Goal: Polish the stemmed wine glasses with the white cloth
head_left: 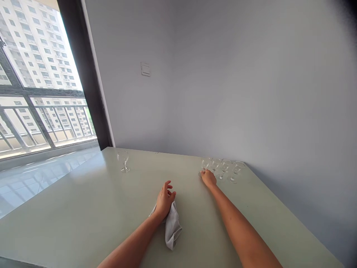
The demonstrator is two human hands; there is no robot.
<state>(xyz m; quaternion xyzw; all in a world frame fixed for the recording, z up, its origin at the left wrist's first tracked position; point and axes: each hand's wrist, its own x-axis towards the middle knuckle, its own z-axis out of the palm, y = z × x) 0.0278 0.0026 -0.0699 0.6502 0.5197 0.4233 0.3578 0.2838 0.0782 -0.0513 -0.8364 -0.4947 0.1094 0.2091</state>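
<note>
— Pale sage-green tabletop under a grey wall, with a bright window off to the left. Where are the hands?

— Left hand rests on a crumpled white cloth, its fingers loosely curled and parted, not clearly gripping. Right hand is at a clear stemmed wine glass, the left end of a tight row of four.

— Holding it?

— Can't tell. The fingers bunch low at its foot, and whether they close on the glass doesn't show.

— How should that contact go?

— Lightly and low, since the thin glass stands almost touching its neighbour.

— And the others?

— Three more clear stemmed glasses stand just beside it, and one lone clear stemmed glass stands well apart, toward the window.
</note>
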